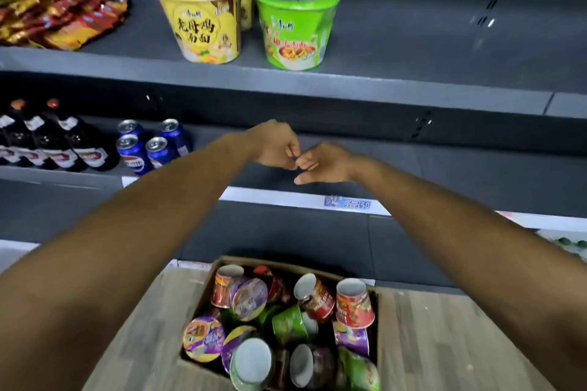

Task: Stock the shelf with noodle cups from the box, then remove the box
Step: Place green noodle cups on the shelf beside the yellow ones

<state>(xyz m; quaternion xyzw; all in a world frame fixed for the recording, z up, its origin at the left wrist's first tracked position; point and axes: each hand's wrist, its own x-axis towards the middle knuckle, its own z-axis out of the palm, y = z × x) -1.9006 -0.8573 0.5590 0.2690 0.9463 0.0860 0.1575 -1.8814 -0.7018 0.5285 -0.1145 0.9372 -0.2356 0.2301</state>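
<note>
- Forearms enter from the lower corners; left hand [275, 146] fingers curled, nothing seen in them; right hand [321, 164] fingers loosely straight; fingertips meet mid-frame.
- Box [382, 343] at bottom centre, full of jumbled noodle cups [354, 305].
- Shelf [413, 51], upper frame: yellow cups [203, 22] and green cups [295, 28] standing upright.

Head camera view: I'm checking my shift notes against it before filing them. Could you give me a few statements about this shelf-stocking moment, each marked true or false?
1. The cardboard box on the floor holds noodle cups. True.
2. Each hand holds a cup. False: the left hand and right hand hold nothing and meet at the fingers in front of the lower shelf.
3. Two yellow cups and two green cups stand on the upper shelf. True.
4. The blue cans stand on the upper shelf. False: they stand on the lower shelf, beside dark bottles.
</note>
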